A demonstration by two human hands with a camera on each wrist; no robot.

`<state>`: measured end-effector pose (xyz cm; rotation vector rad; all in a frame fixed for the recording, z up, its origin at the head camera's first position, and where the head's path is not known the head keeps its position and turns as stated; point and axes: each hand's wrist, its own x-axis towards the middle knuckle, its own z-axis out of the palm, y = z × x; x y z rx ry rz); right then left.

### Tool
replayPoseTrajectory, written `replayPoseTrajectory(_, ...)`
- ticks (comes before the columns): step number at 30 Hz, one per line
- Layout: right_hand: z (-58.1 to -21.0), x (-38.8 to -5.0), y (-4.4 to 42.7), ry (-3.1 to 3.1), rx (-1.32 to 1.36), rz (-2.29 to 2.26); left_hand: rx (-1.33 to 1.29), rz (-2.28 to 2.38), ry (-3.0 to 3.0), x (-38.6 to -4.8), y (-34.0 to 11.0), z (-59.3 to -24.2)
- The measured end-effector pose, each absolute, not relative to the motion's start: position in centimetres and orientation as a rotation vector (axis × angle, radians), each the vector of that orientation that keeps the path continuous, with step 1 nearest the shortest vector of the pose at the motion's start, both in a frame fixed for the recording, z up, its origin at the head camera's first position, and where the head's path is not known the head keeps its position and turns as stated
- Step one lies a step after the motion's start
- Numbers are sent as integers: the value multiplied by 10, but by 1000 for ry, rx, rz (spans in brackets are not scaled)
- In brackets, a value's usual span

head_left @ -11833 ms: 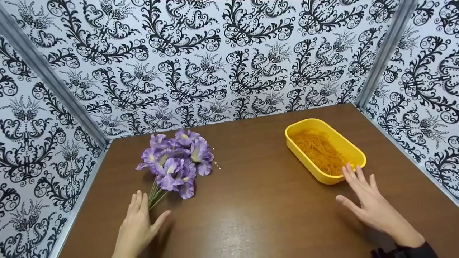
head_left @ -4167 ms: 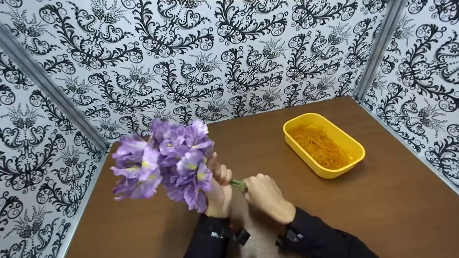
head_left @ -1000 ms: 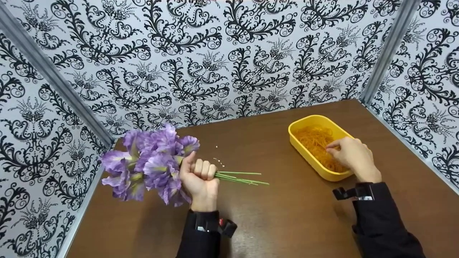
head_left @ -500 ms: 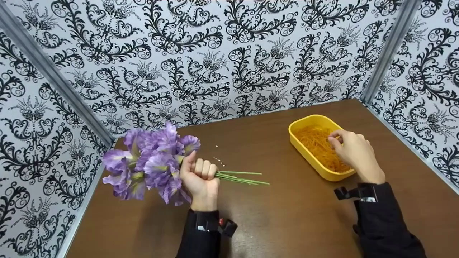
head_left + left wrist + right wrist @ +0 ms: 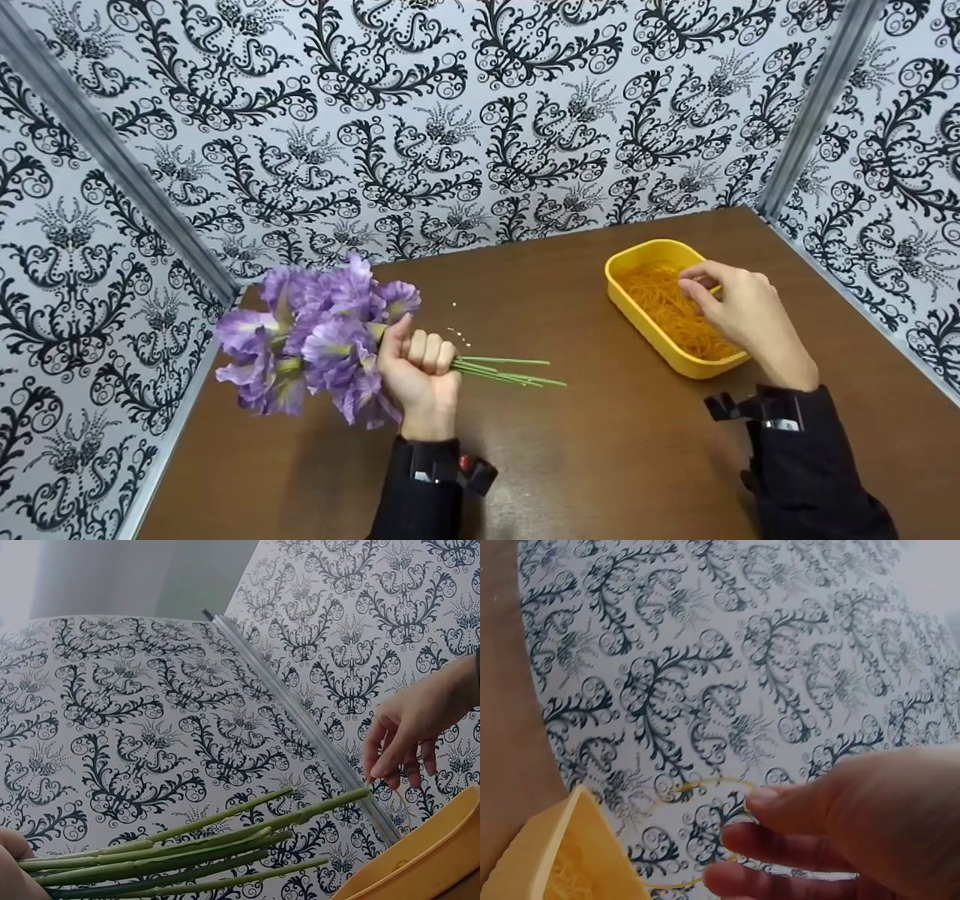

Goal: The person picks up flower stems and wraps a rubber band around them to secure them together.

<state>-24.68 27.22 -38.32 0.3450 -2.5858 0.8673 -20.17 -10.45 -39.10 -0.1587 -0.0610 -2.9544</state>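
We see the left hand [image 5: 421, 375] clenched round the green stems [image 5: 510, 373] of a bunch of purple flowers [image 5: 315, 341], holding it raised over the left side of the tabletop [image 5: 540, 442], blossoms to the left of the fist and bare stem ends fanning out to the right. The right hand [image 5: 750, 311] hovers over the long right side of a yellow container [image 5: 649, 334], apart from its rim, with thumb and fingers pinching a thin yellow band [image 5: 712, 781]; in the right wrist view we see the band curve out from the fingers, though we cannot tell how it runs round them. The container, an open tub with rounded corners, stands upright near the back right of the tabletop, set at a slant. Inside it we find a tangled heap of thin amber bands [image 5: 671, 307] spread along the floor, well below the rim. Between flowers and container, a few small white specks [image 5: 461, 334] lie on the wood, and beyond rise white walls [image 5: 465, 135] with black scrollwork
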Motion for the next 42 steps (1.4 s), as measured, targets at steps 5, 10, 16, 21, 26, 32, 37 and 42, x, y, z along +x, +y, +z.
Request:
replayPoseTrajectory(5, -369, -233, 258, -2548, 581, 1162, -146, -2957, -67, -202, -104, -390)
replayPoseTrajectory(10, -359, -216, 240, -2516, 798, 1351, -144, -2959, -82, -202, -104, -391)
replayPoseTrajectory(16, -355, -206, 219, -2392, 1070, 1436, -167, -2963, -119, -201, -100, -392)
replayPoseTrajectory(21, -357, -202, 208, -2363, 1219, 1454, -159, -2964, -153, -200, -97, -392)
replayPoseTrajectory(26, -362, -202, 197, -2329, 1280, 1465, -150, -2963, -201, -200, -91, -393)
replayPoseTrajectory(32, -366, -202, 184, -2313, 1391, 1456, -145, -2989, -244, -199, -83, -395)
replayPoseTrajectory(37, -366, -202, 186, -2310, 1446, 1429, -158, -2988, -237, -199, -84, -397)
replayPoseTrajectory(42, -366, -201, 186, -2292, 1455, 1424, -195, -2983, -230, -201, -86, -398)
